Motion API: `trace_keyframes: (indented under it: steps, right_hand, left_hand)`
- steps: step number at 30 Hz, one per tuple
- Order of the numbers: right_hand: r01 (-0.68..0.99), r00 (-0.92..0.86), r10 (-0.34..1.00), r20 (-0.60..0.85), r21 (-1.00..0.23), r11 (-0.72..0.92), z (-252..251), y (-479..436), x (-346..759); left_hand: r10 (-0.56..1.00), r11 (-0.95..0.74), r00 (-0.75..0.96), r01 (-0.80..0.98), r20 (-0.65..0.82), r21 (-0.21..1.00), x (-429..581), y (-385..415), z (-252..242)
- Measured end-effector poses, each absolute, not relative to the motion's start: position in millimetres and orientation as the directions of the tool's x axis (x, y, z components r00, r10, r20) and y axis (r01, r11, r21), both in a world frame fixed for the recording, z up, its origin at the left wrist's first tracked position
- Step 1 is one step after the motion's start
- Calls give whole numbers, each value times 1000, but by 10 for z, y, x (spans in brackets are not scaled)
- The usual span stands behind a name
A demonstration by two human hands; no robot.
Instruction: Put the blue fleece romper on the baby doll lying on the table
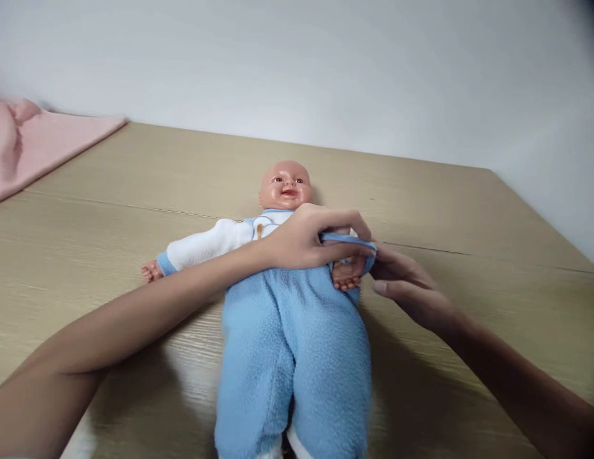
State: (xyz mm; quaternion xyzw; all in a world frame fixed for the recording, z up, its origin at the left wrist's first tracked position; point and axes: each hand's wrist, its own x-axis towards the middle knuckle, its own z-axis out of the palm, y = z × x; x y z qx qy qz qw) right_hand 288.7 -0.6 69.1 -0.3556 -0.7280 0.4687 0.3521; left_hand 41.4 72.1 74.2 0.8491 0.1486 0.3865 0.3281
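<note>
A baby doll (297, 344) lies on its back, dressed in blue fleece trousers and a white top with blue trim. My left hand (313, 236) reaches across its chest, fingers closed on the blue sleeve cuff (347, 239) at the doll's arm on the right. That cuff is stretched wide around the doll's small hand (345, 277), which pokes out below it. On the other side, my right hand (406, 280) has its fingers hooked at the cuff's outer edge, with the thumb held apart below. Some fingertips are hidden behind the fabric.
The doll rests on a wooden table (469, 210) with a seam across it. A pink cloth (57, 137) lies at the far left corner. Behind the table stands a plain pale wall (297, 76).
</note>
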Motion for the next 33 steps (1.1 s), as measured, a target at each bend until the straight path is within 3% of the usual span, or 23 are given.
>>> trace_keyframes:
  steps: [2,5,8,12,18,26,33]
  right_hand:
    - [51,-447,888,106,-988,143,640,-3,2857]
    - [-106,-313,950,8,-994,-26,571,-9,2804]
    - [-205,-167,982,-85,-971,-119,501,-6,2773]
    - [-251,-142,979,-146,-951,-179,410,17,2739]
    - [-104,-155,979,-133,-983,-150,279,103,2755]
    - [13,94,993,-73,-997,-74,262,168,2623]
    - [97,3,1000,-21,-995,-21,260,557,2598]
  left_hand:
    - [563,-695,647,35,514,718,440,767,728]
    - [561,-742,655,128,506,658,466,823,709]
    - [530,-811,692,244,491,532,473,826,707]
    - [527,-823,730,310,436,475,478,792,707]
    - [575,-782,730,358,370,510,478,808,671]
    - [657,-714,673,412,339,566,483,787,643]
    - [690,-671,659,426,300,607,514,788,664]
